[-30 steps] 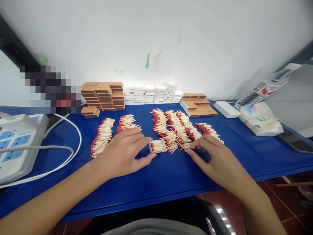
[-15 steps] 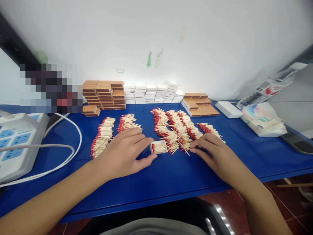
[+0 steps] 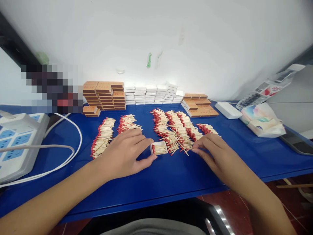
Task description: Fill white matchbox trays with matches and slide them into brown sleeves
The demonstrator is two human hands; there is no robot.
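With its thumb and index finger, my left hand (image 3: 129,151) grips the left end of a white matchbox tray (image 3: 158,143) that holds red-headed matches. My right hand (image 3: 212,150) is at the lower right edge of the match rows (image 3: 181,130), its thumb and fingertips pressed close together. Whatever lies between those fingertips is too small to make out. Two more match piles (image 3: 104,137) lie behind and left of my left hand, and a smaller pile (image 3: 207,128) is just beyond my right hand.
Orange matchboxes (image 3: 105,96) are stacked along the wall, beside white trays (image 3: 151,94) and more orange boxes (image 3: 200,106). At the right are a white adapter (image 3: 228,110), a tissue pack (image 3: 262,120) and a plastic bottle (image 3: 269,88). A power strip (image 3: 26,140) with cables sits left.
My right hand has shifted slightly to the right along the edge of the matches. My left hand stays at the tray.
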